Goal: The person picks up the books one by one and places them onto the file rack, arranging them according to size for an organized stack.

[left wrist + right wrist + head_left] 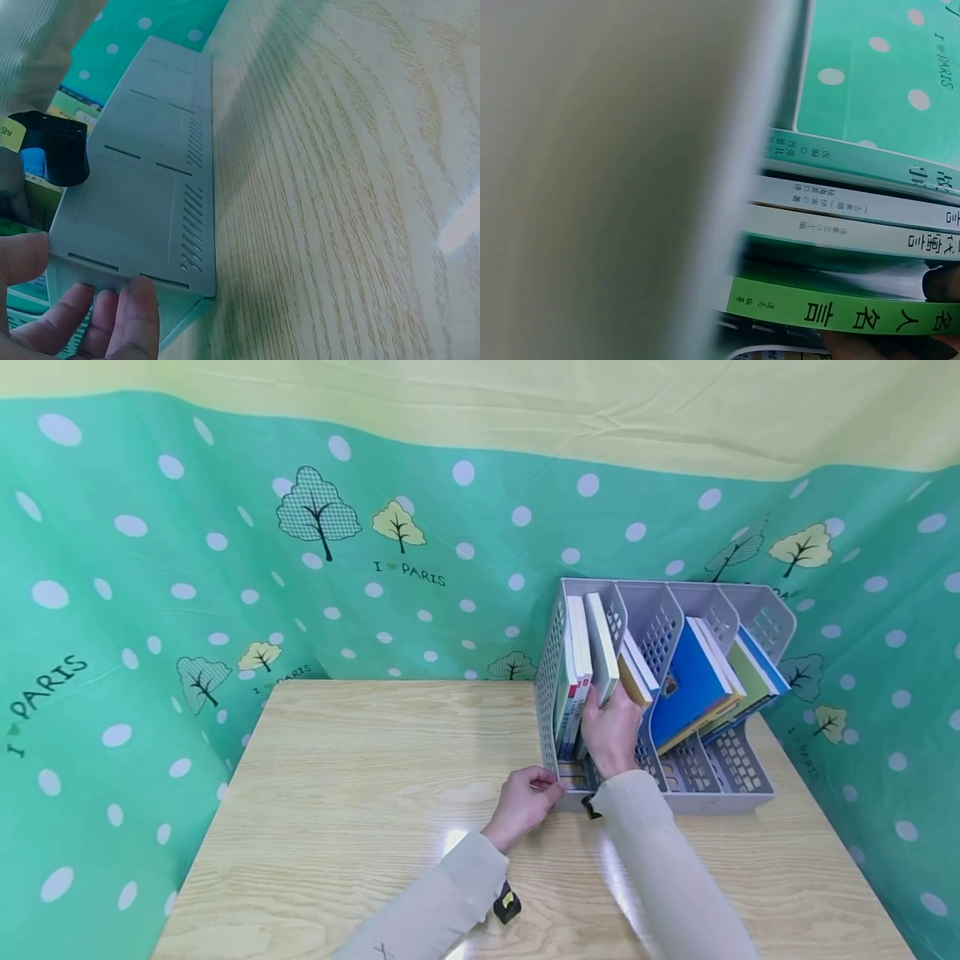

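Note:
A grey four-slot desktop file organizer stands at the right of the table with books in it. My left hand pinches its front left corner, thumb on one side of the edge and fingertips on the other, as the left wrist view shows. My right hand reaches into the leftmost slot and grips a book with a green spine and pale page edges. That book leans beside several thin upright books against the slot's left side. The right sleeve blocks much of the right wrist view.
Brown and white books lean in the second slot. A blue book and a green one tilt in the slots farther right. The wooden table extends left, with a green dotted curtain behind.

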Demonstrator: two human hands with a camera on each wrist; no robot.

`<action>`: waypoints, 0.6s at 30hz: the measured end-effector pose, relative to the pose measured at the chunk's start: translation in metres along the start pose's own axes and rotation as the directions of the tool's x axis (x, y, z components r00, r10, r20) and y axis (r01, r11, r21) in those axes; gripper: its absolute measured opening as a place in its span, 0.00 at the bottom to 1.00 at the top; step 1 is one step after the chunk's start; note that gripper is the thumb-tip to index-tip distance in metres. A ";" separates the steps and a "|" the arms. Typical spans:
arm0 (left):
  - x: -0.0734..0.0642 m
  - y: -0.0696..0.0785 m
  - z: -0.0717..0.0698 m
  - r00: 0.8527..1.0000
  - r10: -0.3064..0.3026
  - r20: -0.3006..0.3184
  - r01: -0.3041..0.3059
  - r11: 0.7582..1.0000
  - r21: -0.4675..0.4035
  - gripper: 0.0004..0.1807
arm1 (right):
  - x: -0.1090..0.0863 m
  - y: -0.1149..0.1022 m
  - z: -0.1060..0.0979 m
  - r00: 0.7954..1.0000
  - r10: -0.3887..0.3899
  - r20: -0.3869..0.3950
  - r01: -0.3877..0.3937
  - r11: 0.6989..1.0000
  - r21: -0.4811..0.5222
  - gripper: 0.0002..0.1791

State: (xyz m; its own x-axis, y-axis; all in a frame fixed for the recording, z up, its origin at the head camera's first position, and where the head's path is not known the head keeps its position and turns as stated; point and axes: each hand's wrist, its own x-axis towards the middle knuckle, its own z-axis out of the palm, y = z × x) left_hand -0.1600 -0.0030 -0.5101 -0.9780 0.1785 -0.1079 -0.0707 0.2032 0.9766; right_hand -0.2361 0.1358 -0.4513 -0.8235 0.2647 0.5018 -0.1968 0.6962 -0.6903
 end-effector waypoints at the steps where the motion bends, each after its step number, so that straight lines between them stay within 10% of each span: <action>1: 0.000 0.000 0.000 1.000 -0.001 0.000 0.001 1.000 -0.001 0.09 | 0.000 0.000 0.000 1.000 0.003 0.002 -0.003 1.000 0.001 0.21; 18: 0.001 -0.002 0.000 1.000 0.000 0.009 0.000 1.000 0.001 0.09 | -0.005 0.007 0.005 1.000 0.005 0.004 -0.005 1.000 -0.025 0.20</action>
State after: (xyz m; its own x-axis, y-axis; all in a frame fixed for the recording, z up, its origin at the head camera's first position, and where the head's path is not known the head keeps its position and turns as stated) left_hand -0.1610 -0.0034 -0.5120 -0.9762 0.1873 -0.1097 -0.0706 0.2043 0.9764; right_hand -0.2361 0.1362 -0.4609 -0.8264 0.2656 0.4965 -0.1797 0.7112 -0.6797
